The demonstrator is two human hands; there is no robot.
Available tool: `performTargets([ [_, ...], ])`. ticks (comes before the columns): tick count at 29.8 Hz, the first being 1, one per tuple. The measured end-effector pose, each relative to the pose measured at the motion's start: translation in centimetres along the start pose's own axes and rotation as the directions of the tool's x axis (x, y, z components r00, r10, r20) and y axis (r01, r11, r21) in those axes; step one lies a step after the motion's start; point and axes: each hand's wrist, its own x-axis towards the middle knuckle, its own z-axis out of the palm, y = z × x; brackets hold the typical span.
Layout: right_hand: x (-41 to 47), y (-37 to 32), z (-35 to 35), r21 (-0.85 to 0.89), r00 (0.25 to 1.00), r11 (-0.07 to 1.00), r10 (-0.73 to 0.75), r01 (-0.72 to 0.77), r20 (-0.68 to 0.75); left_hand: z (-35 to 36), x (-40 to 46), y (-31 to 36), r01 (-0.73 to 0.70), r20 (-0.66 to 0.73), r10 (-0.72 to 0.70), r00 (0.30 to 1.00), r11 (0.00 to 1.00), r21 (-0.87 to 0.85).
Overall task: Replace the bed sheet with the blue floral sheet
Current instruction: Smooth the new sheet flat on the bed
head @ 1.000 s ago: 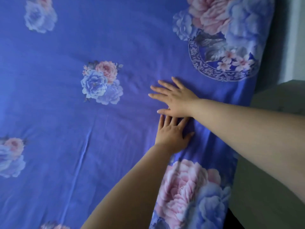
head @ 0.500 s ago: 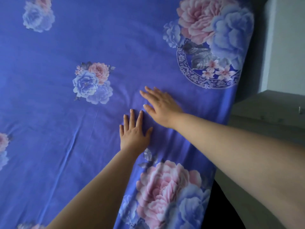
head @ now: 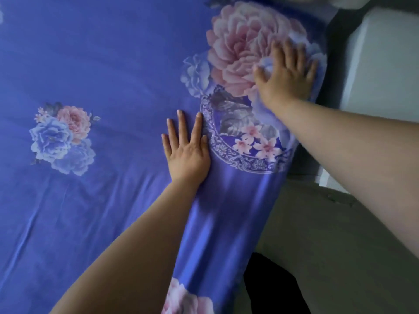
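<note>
Bed wears the blue floral cotton sheet (head: 113, 64); your left hand (head: 187, 150) and right hand (head: 286, 79) lie flat, apart, gripping nothing, smoothing; next tuck that edge.

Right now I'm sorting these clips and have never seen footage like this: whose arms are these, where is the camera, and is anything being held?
There is no machine here. A person wears a wide-angle camera on the head, looking forward and down, so the two bare arms are that person's own. Below them lies the blue floral sheet, spread over a bed, with faint creases at lower left. The left hand lies flat on it, fingers extended, beside the ornate printed border. The right hand presses, fingers spread, on the large pink flower near the bed's edge. Neither hand grips anything; both look to be smoothing the fabric.
</note>
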Motion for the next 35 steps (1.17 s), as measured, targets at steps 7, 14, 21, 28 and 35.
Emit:
performTargets([
  [7,-0.6,-0.2,-2.7,0.013,0.988,0.990,-0.138,0.139,-0.063,-1.0,-1.8,2.5,-0.442,-0.042,0.447,0.894,0.858,-0.263],
  [14,-16.0,-7.6,3.4,-0.056,0.676,0.682,-0.704,0.729,0.219,-0.4,-12.2,-9.9,0.409,-0.125,-0.424,0.897,0.903,-0.131],
  [21,-40.2,-8.6,9.3,0.004,0.357,0.371,-0.896,0.928,0.263,2.1,-33.6,-16.5,0.562,0.011,-0.563,0.827,0.825,-0.050],
  [28,-58.3,-7.3,7.0,0.453,-0.134,-0.045,-0.977,0.890,0.168,1.7,-55.9,-18.5,0.398,0.157,-0.375,0.914,0.903,-0.163],
  [35,-52.8,-16.7,8.2,0.145,0.522,0.539,-0.841,0.830,0.140,0.3,-55.1,-27.4,0.637,-0.078,-0.654,0.753,0.753,-0.165],
])
